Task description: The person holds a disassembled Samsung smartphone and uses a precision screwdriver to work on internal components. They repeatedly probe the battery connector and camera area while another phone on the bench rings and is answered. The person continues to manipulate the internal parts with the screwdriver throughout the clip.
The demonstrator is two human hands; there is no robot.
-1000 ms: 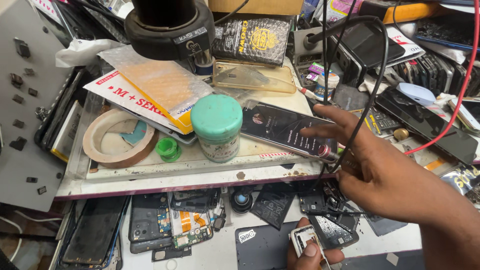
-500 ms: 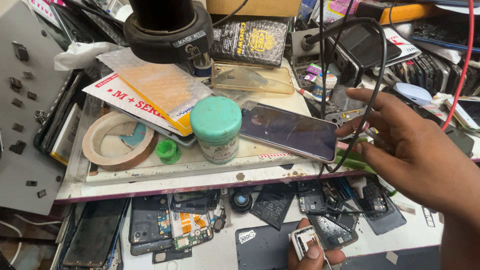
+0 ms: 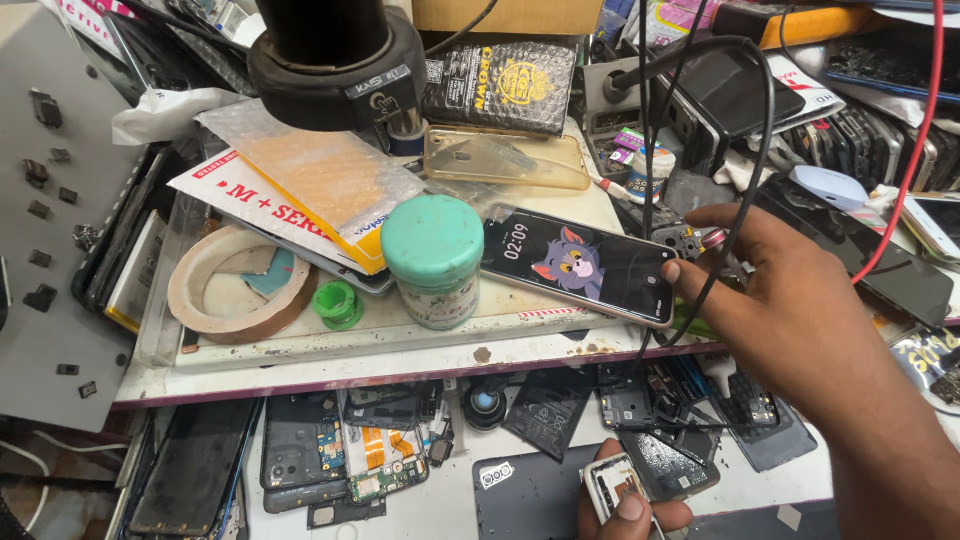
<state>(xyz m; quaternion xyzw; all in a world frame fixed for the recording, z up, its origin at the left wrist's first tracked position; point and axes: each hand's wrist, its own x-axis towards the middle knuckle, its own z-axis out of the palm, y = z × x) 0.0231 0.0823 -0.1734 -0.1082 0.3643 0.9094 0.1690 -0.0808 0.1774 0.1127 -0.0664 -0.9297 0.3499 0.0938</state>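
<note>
A smartphone (image 3: 580,265) lies tilted on the white work board (image 3: 400,335), its screen lit with a cartoon cat picture. My right hand (image 3: 790,310) pinches the phone's right end, thumb on the near corner and fingers behind the far edge. A black cable (image 3: 745,200) loops over that hand. Low in the view, my left hand (image 3: 630,505) holds a small silver-framed phone part (image 3: 610,480) under its thumb, above the lower shelf.
A green-lidded jar (image 3: 433,258) stands just left of the phone, with a tape roll (image 3: 240,285) further left. A black microscope head (image 3: 335,60) hangs over the back; a clear phone case (image 3: 505,158) lies behind. Opened phones (image 3: 300,450) cover the lower shelf. A red wire (image 3: 915,150) hangs at the right.
The phone's screen was dark and is now lit. My right hand has shifted along the phone's right end and settled on its corner. The left hand has stayed in place.
</note>
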